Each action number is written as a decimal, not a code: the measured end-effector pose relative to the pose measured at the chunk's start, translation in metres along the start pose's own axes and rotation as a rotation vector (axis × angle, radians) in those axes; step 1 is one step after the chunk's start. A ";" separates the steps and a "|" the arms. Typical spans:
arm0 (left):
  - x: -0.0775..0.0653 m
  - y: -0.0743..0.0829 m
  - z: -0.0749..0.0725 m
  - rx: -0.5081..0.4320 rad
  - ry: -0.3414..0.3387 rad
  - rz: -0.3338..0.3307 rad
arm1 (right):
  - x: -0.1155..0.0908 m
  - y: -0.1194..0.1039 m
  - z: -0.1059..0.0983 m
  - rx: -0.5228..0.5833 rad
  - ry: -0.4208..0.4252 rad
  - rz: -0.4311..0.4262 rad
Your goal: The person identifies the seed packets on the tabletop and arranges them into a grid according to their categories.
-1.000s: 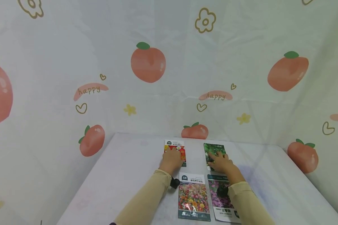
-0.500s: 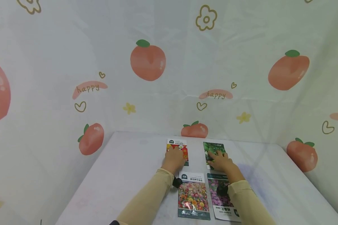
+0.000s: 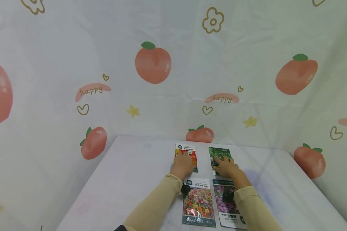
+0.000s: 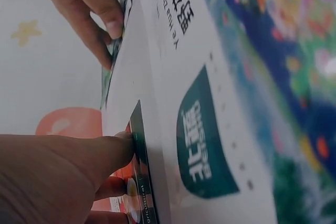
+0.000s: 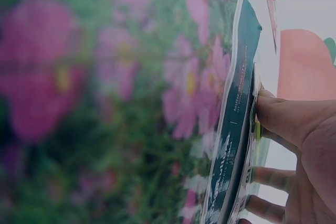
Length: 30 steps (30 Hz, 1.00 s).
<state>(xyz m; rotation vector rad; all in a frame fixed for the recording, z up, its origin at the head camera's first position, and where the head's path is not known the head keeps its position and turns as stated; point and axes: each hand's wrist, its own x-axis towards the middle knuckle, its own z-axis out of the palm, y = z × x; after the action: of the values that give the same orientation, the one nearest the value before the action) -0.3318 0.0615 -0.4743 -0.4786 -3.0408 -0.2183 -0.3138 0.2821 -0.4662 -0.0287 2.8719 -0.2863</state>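
Note:
Four flat seed packets lie in two rows on the white table. In the head view my left hand rests on the back-left packet, printed with red and yellow flowers, its fingers pressing down from above. Thumb and fingers touch its face in the left wrist view. Across a narrow gap, my right hand lies with fingers spread over the green leafy packet. The near row holds a mixed-flower packet and a pink-flower packet, the latter turned upside down and partly hidden by my right wrist.
A white cloth backdrop printed with peaches and hearts stands behind and beside the table. The wrist cameras overlap the near packets in the head view.
My left hand has slid the red and yellow flower packet to the right, closer to the green one. The right hand and the near packets have stayed in place.

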 end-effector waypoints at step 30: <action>-0.001 0.029 0.001 0.044 0.043 0.034 | -0.001 -0.001 0.000 0.003 0.019 0.012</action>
<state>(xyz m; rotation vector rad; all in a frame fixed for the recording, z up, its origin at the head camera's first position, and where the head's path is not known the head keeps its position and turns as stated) -0.3219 0.0882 -0.4714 -0.5148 -2.9859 -0.1570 -0.3124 0.2811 -0.4660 -0.0084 2.8890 -0.2905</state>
